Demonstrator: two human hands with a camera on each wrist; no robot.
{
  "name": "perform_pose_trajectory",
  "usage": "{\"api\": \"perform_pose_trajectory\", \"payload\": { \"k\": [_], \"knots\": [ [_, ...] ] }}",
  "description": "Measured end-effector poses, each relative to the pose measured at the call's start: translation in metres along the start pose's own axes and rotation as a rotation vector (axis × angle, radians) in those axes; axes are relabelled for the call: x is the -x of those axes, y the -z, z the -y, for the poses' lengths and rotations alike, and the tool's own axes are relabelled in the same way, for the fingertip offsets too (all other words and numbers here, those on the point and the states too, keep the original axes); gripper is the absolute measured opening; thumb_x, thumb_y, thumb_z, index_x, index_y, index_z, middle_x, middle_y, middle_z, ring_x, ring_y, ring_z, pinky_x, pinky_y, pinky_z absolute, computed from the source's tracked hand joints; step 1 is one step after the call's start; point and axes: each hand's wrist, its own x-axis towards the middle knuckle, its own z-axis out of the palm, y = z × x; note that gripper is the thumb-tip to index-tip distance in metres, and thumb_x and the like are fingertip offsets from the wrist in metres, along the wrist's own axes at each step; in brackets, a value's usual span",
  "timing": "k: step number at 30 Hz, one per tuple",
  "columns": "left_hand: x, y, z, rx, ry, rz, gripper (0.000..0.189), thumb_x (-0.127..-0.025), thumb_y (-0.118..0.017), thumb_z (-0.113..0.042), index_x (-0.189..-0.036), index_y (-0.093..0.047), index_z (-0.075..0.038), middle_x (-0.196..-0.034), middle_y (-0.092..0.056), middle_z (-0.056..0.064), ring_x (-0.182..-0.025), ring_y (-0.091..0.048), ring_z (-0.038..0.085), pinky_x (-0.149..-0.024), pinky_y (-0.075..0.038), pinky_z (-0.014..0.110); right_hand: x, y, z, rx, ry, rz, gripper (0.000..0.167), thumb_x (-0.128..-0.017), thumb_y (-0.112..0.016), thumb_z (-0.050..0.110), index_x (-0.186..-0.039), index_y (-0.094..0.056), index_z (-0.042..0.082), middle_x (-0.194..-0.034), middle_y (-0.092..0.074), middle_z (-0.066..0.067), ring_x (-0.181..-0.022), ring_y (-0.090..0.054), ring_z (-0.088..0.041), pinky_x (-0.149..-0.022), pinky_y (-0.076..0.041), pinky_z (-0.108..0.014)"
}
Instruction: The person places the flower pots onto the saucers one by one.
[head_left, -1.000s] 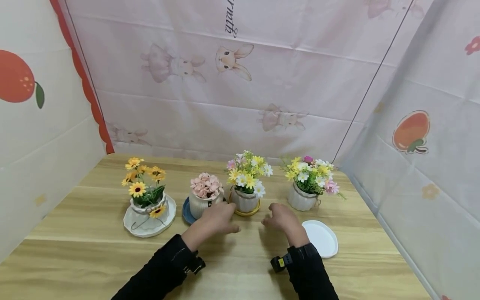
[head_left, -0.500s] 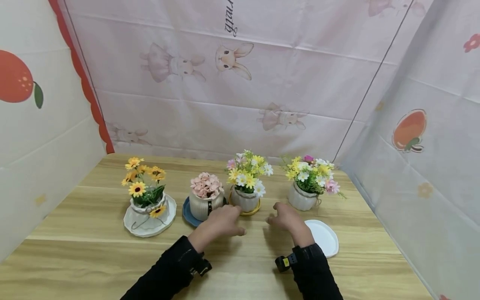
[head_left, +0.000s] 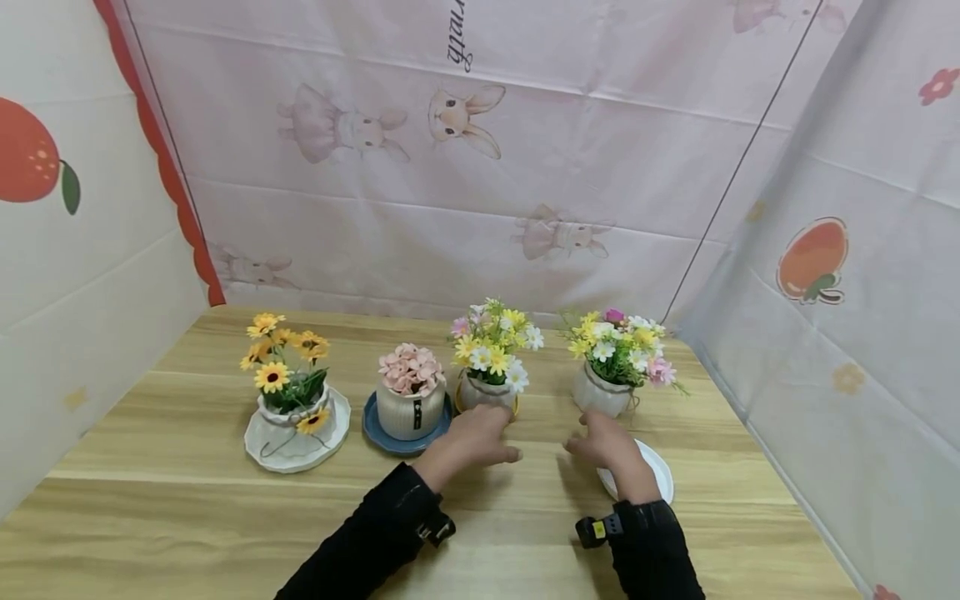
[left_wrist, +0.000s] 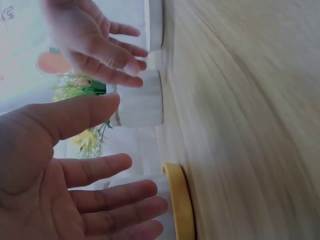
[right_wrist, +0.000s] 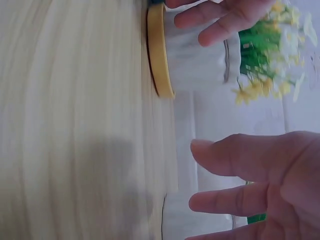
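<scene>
With fingers extended, my left hand (head_left: 474, 440) is in front of the middle flowerpot (head_left: 477, 390), which has yellow, white and pink flowers and stands on a yellow saucer (left_wrist: 179, 200). Over to the right, my right hand (head_left: 613, 450) hovers between the right flowerpot (head_left: 596, 395) and a white saucer (head_left: 662, 472), partly covering that saucer. The right pot carries mixed flowers and stands directly on the table. Both wrist views show spread fingers with nothing in them. Whether the left fingertips touch the middle pot cannot be told.
Left of the hands, a ribbed pot with pink flowers (head_left: 410, 408) stands on a blue saucer (head_left: 377, 433). Farther left, a pot of sunflowers (head_left: 288, 412) sits on a white scalloped plate (head_left: 258, 450). Printed cloth walls (head_left: 360, 242) enclose the wooden table (head_left: 187, 517).
Both hands have moved right. The left has passed from the pink-flower pot to the front of the middle pot; the right now covers more of the white saucer. The pots have stayed put.
</scene>
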Motion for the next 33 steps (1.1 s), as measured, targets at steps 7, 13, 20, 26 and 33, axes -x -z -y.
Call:
{"api": "perform_pose_trajectory", "payload": {
  "k": [7, 13, 20, 26, 33],
  "knots": [
    [-0.012, -0.005, -0.007, -0.013, 0.033, -0.007, 0.05, -0.08, -0.072, -0.035, -0.121, -0.06, -0.008, -0.108, -0.063, 0.005, -0.092, -0.06, 0.022, -0.068, -0.05, 0.033, 0.003, 0.011, -0.018, -0.014, -0.054, 0.009, 0.054, -0.085, -0.064, 0.017, -0.125, -0.046, -0.016, -0.122, -0.047, -0.034, -0.112, -0.044, -0.048, -0.088, -0.04, -0.052],
    [-0.023, -0.01, -0.013, 0.015, 0.034, -0.03, 0.05, -0.081, -0.071, -0.034, -0.123, -0.058, -0.009, -0.111, -0.062, 0.005, -0.097, -0.059, 0.021, -0.075, -0.049, 0.034, 0.005, 0.022, -0.034, 0.002, -0.097, 0.012, 0.056, -0.085, -0.063, 0.015, -0.127, -0.044, -0.016, -0.125, -0.044, -0.036, -0.113, -0.043, -0.05, -0.088, -0.04, -0.054],
    [-0.04, -0.015, -0.021, 0.131, 0.024, -0.065, 0.053, -0.083, -0.07, -0.029, -0.128, -0.052, -0.008, -0.109, -0.063, 0.006, -0.092, -0.059, 0.019, -0.073, -0.048, 0.031, 0.007, 0.03, -0.05, 0.038, -0.183, 0.024, 0.054, -0.083, -0.064, 0.013, -0.125, -0.046, -0.015, -0.123, -0.046, -0.036, -0.109, -0.047, -0.049, -0.086, -0.042, -0.053],
    [-0.06, -0.019, -0.028, 0.382, 0.088, -0.069, 0.061, -0.086, -0.066, -0.025, -0.138, -0.04, -0.009, -0.119, -0.058, 0.012, -0.071, -0.058, 0.019, -0.061, -0.044, 0.031, 0.01, 0.037, -0.058, 0.049, -0.203, 0.022, 0.043, -0.076, -0.063, 0.008, -0.112, -0.054, -0.015, -0.105, -0.056, -0.03, -0.088, -0.057, -0.037, -0.075, -0.047, -0.048],
    [-0.085, -0.023, -0.036, 0.619, 0.078, -0.184, 0.062, -0.084, -0.066, -0.016, -0.138, -0.038, -0.002, -0.136, -0.04, 0.018, -0.124, -0.039, 0.03, -0.091, -0.042, 0.041, 0.014, 0.043, -0.069, 0.043, -0.194, 0.025, 0.044, -0.074, -0.062, 0.003, -0.11, -0.053, -0.02, -0.109, -0.054, -0.036, -0.096, -0.054, -0.046, -0.08, -0.046, -0.05]
  ]
}}
